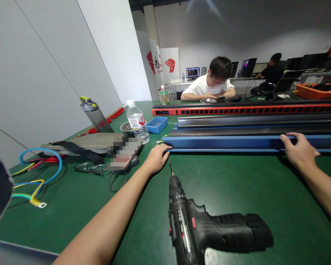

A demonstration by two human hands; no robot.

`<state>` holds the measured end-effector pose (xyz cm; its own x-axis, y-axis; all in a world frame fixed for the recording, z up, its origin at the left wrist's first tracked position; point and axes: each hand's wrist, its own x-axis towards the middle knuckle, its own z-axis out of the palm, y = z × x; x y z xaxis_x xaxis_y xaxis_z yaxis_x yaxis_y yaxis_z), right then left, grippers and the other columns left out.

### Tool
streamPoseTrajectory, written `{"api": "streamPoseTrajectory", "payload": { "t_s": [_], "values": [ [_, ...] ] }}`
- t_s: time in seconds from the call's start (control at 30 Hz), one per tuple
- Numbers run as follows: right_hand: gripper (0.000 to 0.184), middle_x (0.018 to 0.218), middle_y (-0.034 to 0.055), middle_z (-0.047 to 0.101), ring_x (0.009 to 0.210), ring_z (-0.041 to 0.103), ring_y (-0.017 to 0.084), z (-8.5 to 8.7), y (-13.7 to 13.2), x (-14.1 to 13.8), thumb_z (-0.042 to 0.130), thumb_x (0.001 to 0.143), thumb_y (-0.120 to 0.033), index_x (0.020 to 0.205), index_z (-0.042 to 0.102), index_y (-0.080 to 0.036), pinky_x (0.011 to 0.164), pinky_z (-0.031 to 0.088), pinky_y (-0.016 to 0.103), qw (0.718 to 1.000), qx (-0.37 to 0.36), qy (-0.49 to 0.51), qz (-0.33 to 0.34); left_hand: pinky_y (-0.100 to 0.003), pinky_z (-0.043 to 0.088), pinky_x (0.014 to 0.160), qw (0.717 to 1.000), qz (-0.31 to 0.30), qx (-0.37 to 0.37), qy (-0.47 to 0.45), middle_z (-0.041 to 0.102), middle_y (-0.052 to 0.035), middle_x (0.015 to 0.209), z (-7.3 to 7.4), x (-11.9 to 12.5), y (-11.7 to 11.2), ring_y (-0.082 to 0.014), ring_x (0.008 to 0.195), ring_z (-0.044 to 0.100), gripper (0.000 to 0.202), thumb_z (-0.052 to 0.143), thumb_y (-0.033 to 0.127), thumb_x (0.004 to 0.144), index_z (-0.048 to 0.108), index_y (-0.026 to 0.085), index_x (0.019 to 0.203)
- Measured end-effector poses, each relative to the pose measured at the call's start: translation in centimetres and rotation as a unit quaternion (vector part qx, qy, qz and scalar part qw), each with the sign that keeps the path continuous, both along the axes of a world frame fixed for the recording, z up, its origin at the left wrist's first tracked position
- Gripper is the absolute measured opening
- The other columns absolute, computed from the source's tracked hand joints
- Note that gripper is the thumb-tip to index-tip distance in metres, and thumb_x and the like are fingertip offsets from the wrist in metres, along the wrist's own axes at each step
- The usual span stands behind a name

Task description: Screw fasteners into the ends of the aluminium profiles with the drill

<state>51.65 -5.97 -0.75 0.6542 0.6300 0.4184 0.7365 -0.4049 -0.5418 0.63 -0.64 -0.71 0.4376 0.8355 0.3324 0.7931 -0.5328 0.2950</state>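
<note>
Blue rail (pixel 223 142) apparently against both hands (pixel 299 150)

Green table (pixel 143 228): drill (pixel 182 221) (lying flat), blue rail (pixel 223 142), glasses (pixel 91 169).

Just off centre toward seven o'clock, the left hand (pixel 156 159) touches the end of a long blue rail (pixel 223 142); the right hand (pixel 300 149) rests on that rail at three. A black drill (pixel 186 221) lies at six on the green table (pixel 143 228), its bit aimed at twelve. A water bottle (pixel 136 121) stands toward nine, loose cables (pixel 61 163) lie near half past eight, and a white-shirted person (pixel 200 88) leans between one and two.
</note>
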Motion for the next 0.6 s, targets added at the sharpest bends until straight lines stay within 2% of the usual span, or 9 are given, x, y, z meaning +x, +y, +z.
{"api": "streamPoseTrajectory", "payload": {
  "t_s": [0.3, 0.47, 0.6],
  "values": [
    [0.059, 0.111, 0.0205, 0.063, 0.113, 0.054, 0.041, 0.8, 0.8, -0.5, 0.031, 0.082, -0.058, 0.12, 0.054, -0.019, 0.097, 0.027, 0.058, 0.997, -0.068, 0.025, 0.015, -0.042, 0.043, 0.107, 1.0, 0.01, -0.003, -0.003, 0.065, -0.0094, 0.123, -0.1, 0.1, -0.6, -0.0231, 0.116, 0.057, 0.036, 0.047, 0.023, 0.091, 0.064, 0.018, 0.122],
    [0.066, 0.119, 0.0244, 0.06, 0.117, 0.051, 0.042, 0.9, 0.8, -0.7, 0.03, 0.081, -0.061, 0.128, 0.049, -0.017, 0.097, 0.028, 0.057, 0.997, -0.07, 0.024, 0.017, -0.044, 0.043, 0.107, 1.0, 0.022, 0.001, 0.001, 0.063, -0.0095, 0.125, -0.2, 0.2, -1.1, -0.0236, 0.118, 0.055, 0.036, 0.048, 0.022, 0.09, 0.062, 0.02, 0.124],
    [0.068, 0.117, 0.0237, 0.061, 0.115, 0.053, 0.042, 0.9, 0.9, -0.9, 0.028, 0.082, -0.062, 0.13, 0.046, -0.017, 0.096, 0.029, 0.056, 0.998, -0.06, 0.026, 0.013, -0.046, 0.042, 0.107, 0.999, 0.042, 0.01, 0.02, 0.061, -0.0105, 0.126, -0.1, 0.6, -1.8, -0.0251, 0.12, 0.052, 0.038, 0.046, 0.02, 0.09, 0.059, 0.019, 0.125]
  ]
}}
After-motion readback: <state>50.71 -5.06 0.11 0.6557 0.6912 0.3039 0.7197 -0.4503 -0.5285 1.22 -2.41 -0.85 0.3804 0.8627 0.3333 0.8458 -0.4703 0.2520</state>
